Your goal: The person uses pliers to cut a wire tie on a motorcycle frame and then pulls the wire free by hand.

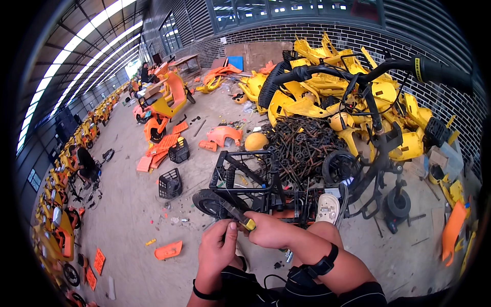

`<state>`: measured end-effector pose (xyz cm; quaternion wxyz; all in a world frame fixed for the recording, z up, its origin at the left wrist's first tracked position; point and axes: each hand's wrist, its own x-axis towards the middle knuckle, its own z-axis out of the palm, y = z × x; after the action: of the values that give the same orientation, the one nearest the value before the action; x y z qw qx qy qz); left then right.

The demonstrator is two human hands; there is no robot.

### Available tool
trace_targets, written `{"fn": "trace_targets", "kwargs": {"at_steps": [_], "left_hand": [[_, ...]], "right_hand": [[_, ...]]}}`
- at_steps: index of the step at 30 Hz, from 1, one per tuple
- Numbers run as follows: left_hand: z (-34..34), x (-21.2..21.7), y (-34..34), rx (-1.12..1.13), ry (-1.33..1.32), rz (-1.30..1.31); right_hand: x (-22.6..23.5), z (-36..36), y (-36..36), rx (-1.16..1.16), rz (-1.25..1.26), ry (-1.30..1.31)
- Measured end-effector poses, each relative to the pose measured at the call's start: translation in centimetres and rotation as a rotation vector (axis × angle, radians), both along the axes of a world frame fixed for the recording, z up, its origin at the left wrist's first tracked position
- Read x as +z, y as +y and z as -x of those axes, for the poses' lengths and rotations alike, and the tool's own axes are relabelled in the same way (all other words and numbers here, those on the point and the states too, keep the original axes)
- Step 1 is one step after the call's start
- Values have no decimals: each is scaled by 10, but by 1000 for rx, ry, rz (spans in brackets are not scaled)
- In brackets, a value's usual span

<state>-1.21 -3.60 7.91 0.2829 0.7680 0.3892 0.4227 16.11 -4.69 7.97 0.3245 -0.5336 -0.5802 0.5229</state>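
Observation:
My right hand (pixel 266 230) is closed around a tool with a yellow handle (pixel 250 224). A dark, narrow part (pixel 234 211) points up and left from it; its exact kind I cannot make out. Just left of it, my left hand (pixel 217 243) is curled with the thumb pressed to the fingers, and whatever it may hold is hidden. Beyond both hands stands a stripped black scooter frame (pixel 280 184) with a rear wheel (pixel 207 202) and bare handlebars (pixel 358 77). A pale clog (pixel 328 209) on a foot is set against the frame.
Behind the frame, rusty dark metal parts (pixel 302 148) are heaped below a pile of yellow body panels (pixel 317 97). Black baskets (pixel 170 183) and orange panels (pixel 169 250) litter the floor. Scooters (pixel 64 230) line the left side, where a person (pixel 86 162) sits.

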Motion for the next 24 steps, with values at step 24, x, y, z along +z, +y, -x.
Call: {"fn": "trace_targets", "kwargs": {"at_steps": [24], "left_hand": [[-7, -41, -1, -502, -777, 27]], "right_hand": [[-14, 2, 1, -17, -197, 12]]}}
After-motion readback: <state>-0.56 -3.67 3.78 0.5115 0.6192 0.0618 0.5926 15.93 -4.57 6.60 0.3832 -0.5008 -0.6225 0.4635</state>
